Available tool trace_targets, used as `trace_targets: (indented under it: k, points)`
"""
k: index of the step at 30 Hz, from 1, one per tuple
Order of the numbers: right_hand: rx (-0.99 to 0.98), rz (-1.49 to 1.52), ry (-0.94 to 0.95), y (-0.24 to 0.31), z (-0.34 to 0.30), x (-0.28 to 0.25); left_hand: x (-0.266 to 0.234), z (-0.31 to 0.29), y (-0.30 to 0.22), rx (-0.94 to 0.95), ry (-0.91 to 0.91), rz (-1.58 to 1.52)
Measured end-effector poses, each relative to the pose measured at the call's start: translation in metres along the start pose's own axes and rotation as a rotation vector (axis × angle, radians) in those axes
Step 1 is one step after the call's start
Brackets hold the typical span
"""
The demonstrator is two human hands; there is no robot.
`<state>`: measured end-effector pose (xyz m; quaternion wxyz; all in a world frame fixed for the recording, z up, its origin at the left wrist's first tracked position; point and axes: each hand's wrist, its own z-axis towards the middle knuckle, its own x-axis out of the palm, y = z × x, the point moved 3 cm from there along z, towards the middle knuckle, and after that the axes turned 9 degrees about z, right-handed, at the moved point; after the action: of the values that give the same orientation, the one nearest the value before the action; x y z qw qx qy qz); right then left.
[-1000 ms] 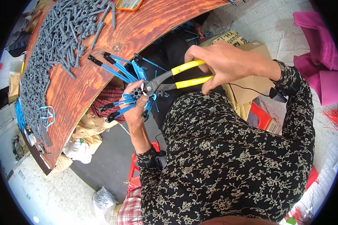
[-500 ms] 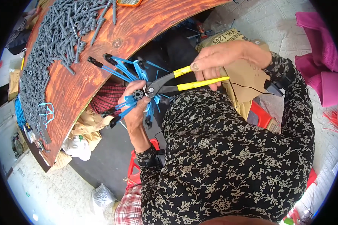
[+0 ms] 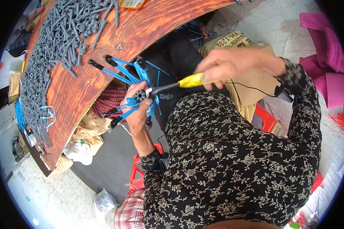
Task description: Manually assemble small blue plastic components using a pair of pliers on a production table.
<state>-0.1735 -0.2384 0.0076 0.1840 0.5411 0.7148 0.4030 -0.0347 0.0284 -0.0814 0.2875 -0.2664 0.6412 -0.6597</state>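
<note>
My left hand [image 3: 137, 114] is closed around the dark, round, toothed hub of a frame with blue ribs [image 3: 120, 70]. The ribs fan out on several sides and most end in black tips. In my right hand [image 3: 219, 66] is a pair of pliers [image 3: 190, 80] with yellow handles and dark jaws. Their handles now lie together, one over the other in the picture. The jaw end reaches the hub beside my left fingers; exactly what it grips is hidden. My right hand is slightly blurred.
A large heap of grey plastic parts [image 3: 61, 42] covers the far left of the brown wooden table [image 3: 99, 63], whose curved edge runs near my left hand. An orange-rimmed tray [image 3: 133, 3] stands at the back. A printed sack [image 3: 233, 40] and brown cardboard [image 3: 252, 84] lie beyond my right hand.
The pliers' spread handles have come together and the tool has turned, so it shows edge-on. My right hand has rolled over with it; my left hand stays at the hub.
</note>
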Motion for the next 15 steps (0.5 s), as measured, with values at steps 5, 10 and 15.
trace_targets:
  k: [5,10,15]
  points:
    - [-0.024,0.124,0.188,-0.028,0.017,-0.001,0.009,-0.001,-0.008,0.198,0.037,0.090]
    - [-0.081,-0.310,0.048,-0.005,0.011,-0.002,0.013,-0.001,-0.014,0.149,0.065,0.034]
    - [-0.387,-0.692,-0.143,-0.005,0.008,-0.001,0.018,0.002,-0.020,0.121,0.106,-0.002]
